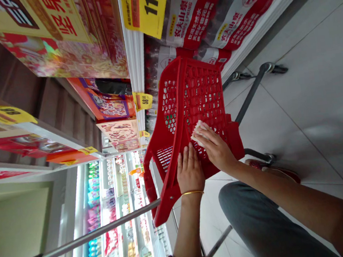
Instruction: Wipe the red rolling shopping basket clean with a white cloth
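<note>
While red-and-gold cardboard gift boxes (56, 38) and small yellow paper price tags (142, 101) fill the shelves at the far left, the left hand (190, 171), with a thin gold bangle (192, 192) at its wrist, lies flat against the outer wall of the red perforated plastic shopping basket (204, 87), fingers extended and gripping nothing. Just right of it, the folded white cloth (198, 131) is pressed onto the same latticed wall, pinched under the fingers of the right hand (217, 150), which is closed around it. A grey metal trolley frame (248, 95) shows behind the basket, over the pale tiled floor (318, 87). As I judge it, the cloth could snag in the lattice holes and drag out of the grip, or a fingertip could catch in an opening. A hard push might also shift the basket on its frame, since only the flat left palm steadies it.
</note>
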Motion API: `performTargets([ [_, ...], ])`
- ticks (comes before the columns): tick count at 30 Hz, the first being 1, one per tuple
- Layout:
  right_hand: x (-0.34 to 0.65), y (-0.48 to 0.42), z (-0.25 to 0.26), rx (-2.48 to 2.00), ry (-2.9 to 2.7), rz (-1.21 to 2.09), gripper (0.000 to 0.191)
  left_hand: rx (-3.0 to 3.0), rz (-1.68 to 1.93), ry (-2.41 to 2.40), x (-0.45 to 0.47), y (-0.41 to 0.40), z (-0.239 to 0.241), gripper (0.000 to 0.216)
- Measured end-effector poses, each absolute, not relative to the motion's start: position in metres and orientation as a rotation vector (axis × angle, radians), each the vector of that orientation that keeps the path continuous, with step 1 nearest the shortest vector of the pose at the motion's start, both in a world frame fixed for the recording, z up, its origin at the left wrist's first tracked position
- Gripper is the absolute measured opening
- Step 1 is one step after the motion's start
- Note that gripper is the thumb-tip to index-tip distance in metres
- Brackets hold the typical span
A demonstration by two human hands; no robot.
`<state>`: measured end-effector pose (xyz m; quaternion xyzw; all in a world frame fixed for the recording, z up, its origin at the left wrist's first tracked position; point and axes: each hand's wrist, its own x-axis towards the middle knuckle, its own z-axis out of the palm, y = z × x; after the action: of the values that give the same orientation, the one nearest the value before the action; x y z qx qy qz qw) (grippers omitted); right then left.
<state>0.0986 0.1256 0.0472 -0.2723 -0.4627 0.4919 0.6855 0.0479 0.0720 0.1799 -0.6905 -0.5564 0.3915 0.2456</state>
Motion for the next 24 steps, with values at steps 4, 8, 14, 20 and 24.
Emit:
performTargets([
  [4, 0.088, 0.129, 0.049, -0.568, -1.109, 1.121, 0.051, -1.888, 1.034, -1.558, 0.046, 0.066, 0.174, 0.049],
  [8, 0.086, 0.117, 0.049, -0.579, -1.115, 1.131, 0.051, -1.887, 1.001, -1.582, 0.043, 0.065, 0.169, 0.05],
  [14, 0.088, 0.098, 0.04, -0.573, -1.133, 1.149, 0.049, -1.881, 1.003, -1.601, 0.042, 0.062, 0.167, 0.052],
  [20, 0.086, 0.088, 0.034, -0.568, -1.169, 1.14, 0.048, -1.893, 1.003, -1.584, 0.04, 0.056, 0.165, 0.05],
  [24, 0.088, 0.079, 0.029, -0.564, -1.203, 1.123, 0.052, -1.892, 1.015, -1.599, 0.04, 0.056, 0.165, 0.05],
])
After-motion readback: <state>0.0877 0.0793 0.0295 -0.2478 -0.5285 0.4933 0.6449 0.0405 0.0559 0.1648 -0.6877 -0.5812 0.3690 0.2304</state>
